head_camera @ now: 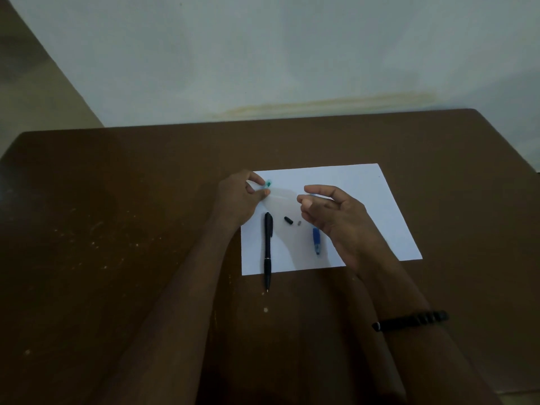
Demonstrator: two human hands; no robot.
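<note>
Worktop (117,229) carries paper (365,200). Over paper's far left corner, left hand (236,200) pinches clear tube (267,183), green tip. Right hand (336,217) half curled nearby; hold unclear. Loose pinch: clear tube drops, bumps tiny black bit (288,220), grey bit (299,223); they roll, get lost.

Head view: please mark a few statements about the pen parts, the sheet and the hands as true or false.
1. The black pen lies wholly on the white sheet. False: its tip end reaches past the sheet's near edge onto the table.
2. The left hand pinches a clear piece with a teal end. True.
3. A blue pen part lies on the sheet beside the right hand. True.
4. The bracelet is on the left wrist. False: it is on the right wrist.
5. The small black piece lies on the bare table. False: it lies on the sheet, between the black pen and the blue pen part.
</note>
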